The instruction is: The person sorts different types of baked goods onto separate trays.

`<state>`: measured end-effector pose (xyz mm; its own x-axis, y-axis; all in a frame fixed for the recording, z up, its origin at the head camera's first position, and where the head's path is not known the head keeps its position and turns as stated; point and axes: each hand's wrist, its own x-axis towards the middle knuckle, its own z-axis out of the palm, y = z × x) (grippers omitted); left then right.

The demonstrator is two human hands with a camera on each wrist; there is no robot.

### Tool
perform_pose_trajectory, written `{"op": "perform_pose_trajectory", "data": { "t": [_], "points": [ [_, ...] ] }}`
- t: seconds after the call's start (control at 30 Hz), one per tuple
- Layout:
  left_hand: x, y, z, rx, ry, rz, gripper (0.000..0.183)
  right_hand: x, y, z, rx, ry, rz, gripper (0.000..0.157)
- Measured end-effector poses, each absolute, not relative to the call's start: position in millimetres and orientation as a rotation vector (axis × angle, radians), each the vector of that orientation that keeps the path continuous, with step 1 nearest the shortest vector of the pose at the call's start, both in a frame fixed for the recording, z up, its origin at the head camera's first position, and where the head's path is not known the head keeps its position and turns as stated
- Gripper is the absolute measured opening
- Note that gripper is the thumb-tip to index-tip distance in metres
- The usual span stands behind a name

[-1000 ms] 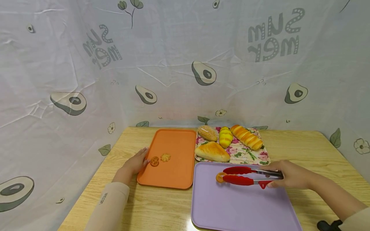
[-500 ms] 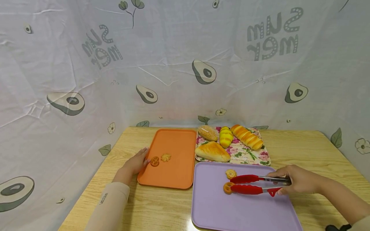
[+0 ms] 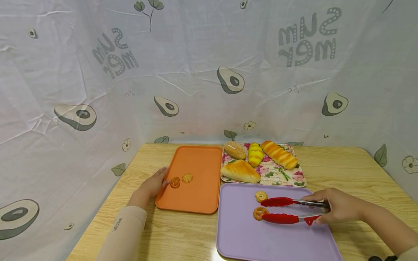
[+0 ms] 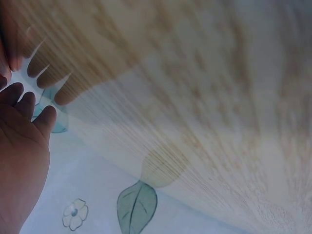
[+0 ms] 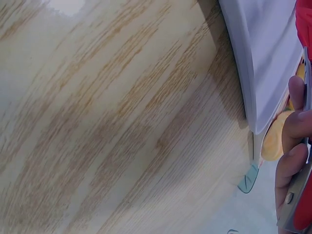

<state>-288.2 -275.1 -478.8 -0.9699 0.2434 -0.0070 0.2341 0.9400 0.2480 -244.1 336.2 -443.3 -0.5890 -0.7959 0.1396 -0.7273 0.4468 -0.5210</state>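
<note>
My right hand point(image 3: 337, 204) grips a pair of red-tipped tongs point(image 3: 279, 218) low over the purple tray point(image 3: 271, 241). The tongs' arms are spread. The lower tip is right at a brown pretzel cookie point(image 3: 260, 213), and the upper tip is beside a pale round cookie point(image 3: 261, 196). At the orange tray's point(image 3: 199, 159) left rim, my left hand point(image 3: 152, 184) rests with its fingers at the edge and its thumb just over it. Near that thumb lie another pretzel cookie point(image 3: 175, 182) and a flower-shaped cookie point(image 3: 187, 177). In the right wrist view, several fingers point(image 5: 291, 163) wrap the metal handle.
Behind the purple tray, a floral tray point(image 3: 295, 178) carries a sesame bun point(image 3: 234, 150), a yellow bread point(image 3: 255, 155), a long ridged roll point(image 3: 279, 154) and a triangular bread point(image 3: 240, 171). A printed curtain point(image 3: 196, 72) hangs behind the wooden table point(image 3: 339, 163).
The tongs moved right and nearer, and their arms spread apart. The pretzel cookie shifted with them, and the pale round cookie came into view. My left hand stayed put.
</note>
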Motion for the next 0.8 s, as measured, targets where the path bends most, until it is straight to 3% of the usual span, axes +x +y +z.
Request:
{"op": "perform_pose_trajectory", "data": {
  "t": [0.37, 0.63, 0.8],
  "points": [
    [-289, -276, -480, 0.363, 3.059, 0.384, 0.061, -236, 331, -434, -1.194, 2.587, -0.884, 0.054],
    [-286, -275, -478, 0.38, 3.066, 0.399, 0.06, -235, 313, -425, -1.023, 2.65, -0.778, 0.073],
    [-286, -275, -478, 0.368, 3.07, 0.392, 0.06, -238, 298, -419, -1.046, 2.678, -0.788, 0.077]
  ]
}}
